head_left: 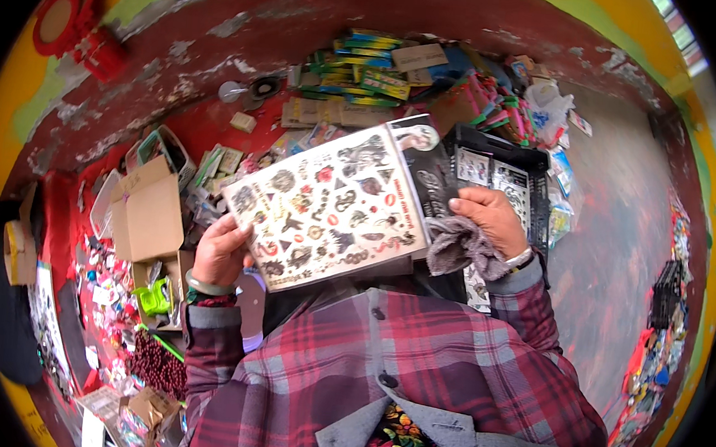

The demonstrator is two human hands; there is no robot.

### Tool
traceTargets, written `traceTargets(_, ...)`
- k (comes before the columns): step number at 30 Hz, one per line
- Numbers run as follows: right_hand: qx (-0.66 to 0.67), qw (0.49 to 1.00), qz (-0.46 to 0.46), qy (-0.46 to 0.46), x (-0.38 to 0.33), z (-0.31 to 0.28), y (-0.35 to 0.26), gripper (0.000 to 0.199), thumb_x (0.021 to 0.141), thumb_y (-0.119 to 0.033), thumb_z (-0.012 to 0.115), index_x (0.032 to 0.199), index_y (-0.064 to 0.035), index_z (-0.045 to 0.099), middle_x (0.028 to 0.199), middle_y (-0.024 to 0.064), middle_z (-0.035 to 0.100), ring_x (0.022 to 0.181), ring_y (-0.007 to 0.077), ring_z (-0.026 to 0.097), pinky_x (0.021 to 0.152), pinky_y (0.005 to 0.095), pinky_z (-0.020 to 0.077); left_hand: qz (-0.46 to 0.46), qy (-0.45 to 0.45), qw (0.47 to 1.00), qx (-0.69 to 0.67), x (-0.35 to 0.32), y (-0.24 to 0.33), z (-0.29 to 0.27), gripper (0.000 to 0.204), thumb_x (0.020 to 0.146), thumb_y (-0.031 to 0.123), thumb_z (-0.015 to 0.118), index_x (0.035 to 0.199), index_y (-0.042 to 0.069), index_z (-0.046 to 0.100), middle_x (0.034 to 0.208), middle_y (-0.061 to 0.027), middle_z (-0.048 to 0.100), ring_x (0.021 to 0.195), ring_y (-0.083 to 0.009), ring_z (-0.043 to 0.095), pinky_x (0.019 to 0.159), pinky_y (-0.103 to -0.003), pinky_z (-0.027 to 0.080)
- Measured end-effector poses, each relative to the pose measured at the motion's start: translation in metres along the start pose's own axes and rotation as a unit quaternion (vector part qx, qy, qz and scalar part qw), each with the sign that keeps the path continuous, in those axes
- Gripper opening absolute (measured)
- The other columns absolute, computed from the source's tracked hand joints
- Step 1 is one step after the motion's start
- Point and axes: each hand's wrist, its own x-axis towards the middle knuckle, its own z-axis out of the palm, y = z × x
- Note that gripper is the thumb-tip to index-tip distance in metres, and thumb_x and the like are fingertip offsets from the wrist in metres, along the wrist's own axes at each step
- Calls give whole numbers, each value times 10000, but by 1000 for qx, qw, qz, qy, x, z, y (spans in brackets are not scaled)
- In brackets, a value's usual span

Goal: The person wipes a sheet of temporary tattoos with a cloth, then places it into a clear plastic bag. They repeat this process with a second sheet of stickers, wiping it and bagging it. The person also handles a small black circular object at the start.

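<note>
A large white sheet of temporary tattoos (330, 209), printed with many small dark and red designs, is tilted in front of my chest. A black header strip (428, 174) runs along its right end. My left hand (221, 251) pinches the sheet's lower left edge, thumb on top. At the header end, my right hand (495, 218) is closed, with a crumpled grey cloth (466, 249) in its grip. The right fingertips meet the sheet's edge, partly hidden by the cloth.
Behind my right hand stands a black plastic crate (504, 148) holding similar printed sheets. An opened cardboard box (149, 217) sits at left among small colourful goods. Stacked yellow-green boxes (369, 71) and pink-green items (503, 109) lie ahead by the red wall (306, 12).
</note>
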Motion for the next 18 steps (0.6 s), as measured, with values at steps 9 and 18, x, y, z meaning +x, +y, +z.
traceTargets(9,40,999,9,23,0,-12,1,140,888,-79,588,936,43,639,753,20,644,629,64,596,562,193,471,-12,-2,1000,-5,5,6,15,271,906,101,540,1141,-35,543,909,-94,647,666,-116,612,482,-203,472)
traceTargets(18,43,991,-53,119,4,-35,15,204,882,-73,600,1045,49,616,845,46,644,708,84,599,631,201,487,75,-41,996,14,11,5,26,253,895,60,567,1136,-17,592,998,-103,654,777,-151,644,662,-256,554)
